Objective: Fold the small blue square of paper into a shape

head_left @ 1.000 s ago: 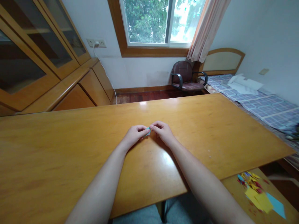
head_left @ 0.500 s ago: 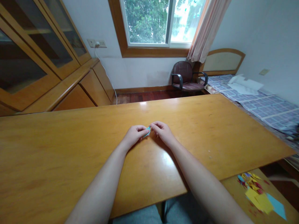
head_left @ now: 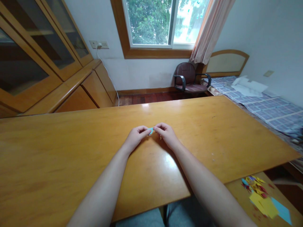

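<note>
Both my hands rest on the wooden table [head_left: 71, 148] near its middle, fingertips meeting. My left hand [head_left: 135, 137] and my right hand [head_left: 166, 134] each pinch a small light-blue piece of paper [head_left: 150, 130] between them. The fingers of both hands are curled closed on it. Most of the paper is hidden by the fingers.
Coloured paper pieces [head_left: 262, 197] lie on a lower surface at the bottom right. A dark red armchair [head_left: 187, 77] stands under the window, a bed [head_left: 267, 104] runs along the right, and wooden cabinets [head_left: 47, 69] line the left wall.
The hands and the paper stay almost where they were; the fingers have shifted slightly on the paper.
</note>
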A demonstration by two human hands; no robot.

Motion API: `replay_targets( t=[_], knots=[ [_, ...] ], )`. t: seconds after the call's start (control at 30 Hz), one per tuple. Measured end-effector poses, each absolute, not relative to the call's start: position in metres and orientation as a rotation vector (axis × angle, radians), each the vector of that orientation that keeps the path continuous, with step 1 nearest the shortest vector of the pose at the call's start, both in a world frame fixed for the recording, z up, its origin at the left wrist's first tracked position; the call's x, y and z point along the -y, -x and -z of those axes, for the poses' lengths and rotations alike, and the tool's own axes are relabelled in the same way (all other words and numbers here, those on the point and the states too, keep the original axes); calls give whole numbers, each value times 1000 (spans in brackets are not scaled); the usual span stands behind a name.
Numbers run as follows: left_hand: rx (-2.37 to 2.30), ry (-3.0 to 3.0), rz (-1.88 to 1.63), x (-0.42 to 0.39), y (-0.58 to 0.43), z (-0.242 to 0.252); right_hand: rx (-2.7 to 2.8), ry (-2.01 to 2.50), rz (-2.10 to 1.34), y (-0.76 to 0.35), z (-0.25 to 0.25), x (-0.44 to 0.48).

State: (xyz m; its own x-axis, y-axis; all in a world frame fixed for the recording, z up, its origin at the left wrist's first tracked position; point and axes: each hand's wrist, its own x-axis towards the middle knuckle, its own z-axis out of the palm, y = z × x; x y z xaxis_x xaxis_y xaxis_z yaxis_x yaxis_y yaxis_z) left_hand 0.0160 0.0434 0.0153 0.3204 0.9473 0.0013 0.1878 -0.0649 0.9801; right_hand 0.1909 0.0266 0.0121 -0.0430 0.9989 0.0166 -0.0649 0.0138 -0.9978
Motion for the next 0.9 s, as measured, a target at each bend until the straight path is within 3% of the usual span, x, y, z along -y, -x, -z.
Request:
replay_targets(
  t=[0.47,0.9],
  knots=[
    [-1034,-1467,-982,-45,-14,-11,1440,1108,-1325,-195,-13,-22],
    [-1041,-1462,-1036,-45,-17,-10,1263,1113,-1303,-195,-12,-24]
  ],
)
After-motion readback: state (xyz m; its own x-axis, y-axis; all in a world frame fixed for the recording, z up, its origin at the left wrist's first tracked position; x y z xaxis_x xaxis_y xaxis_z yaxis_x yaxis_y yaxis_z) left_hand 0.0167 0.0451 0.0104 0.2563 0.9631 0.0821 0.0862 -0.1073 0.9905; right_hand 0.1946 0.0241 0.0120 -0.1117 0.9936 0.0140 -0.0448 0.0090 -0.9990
